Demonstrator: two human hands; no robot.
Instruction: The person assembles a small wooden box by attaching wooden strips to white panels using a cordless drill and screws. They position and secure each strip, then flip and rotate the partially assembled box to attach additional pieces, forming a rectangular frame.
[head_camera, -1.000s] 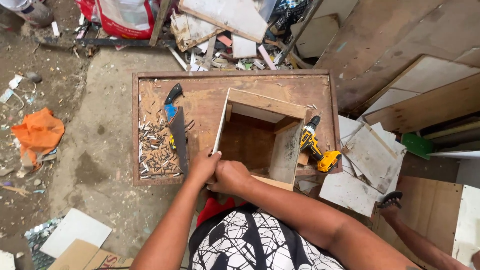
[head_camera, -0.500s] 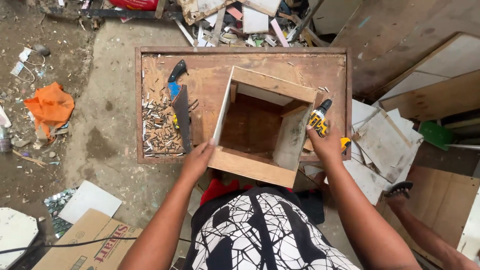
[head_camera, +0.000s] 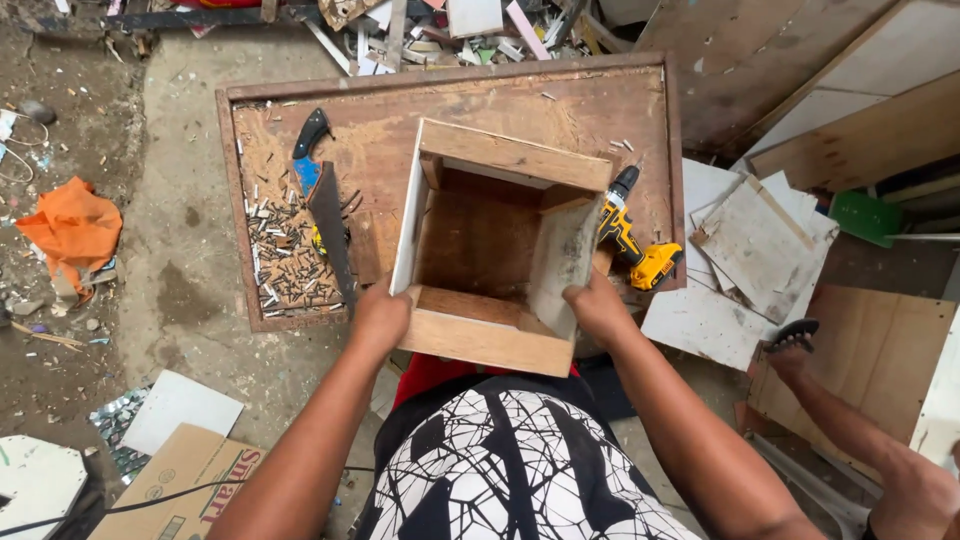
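Item: open wooden box (head_camera: 495, 250), on the desk (head_camera: 460, 100), near edge overhanging. I see left hand (head_camera: 380, 318) and right hand (head_camera: 597, 308), fingers clamped on its near corners. Risk: it tips off; drill (head_camera: 632, 235) right of box gets knocked.

A handsaw (head_camera: 322, 200) is being kept near the left edge of the low wooden table (head_camera: 400, 110), beside a pile of nails (head_camera: 282, 265). A yellow drill (head_camera: 632, 235) is being kept at the right edge. An orange cloth (head_camera: 72, 228) is being left on the ground.
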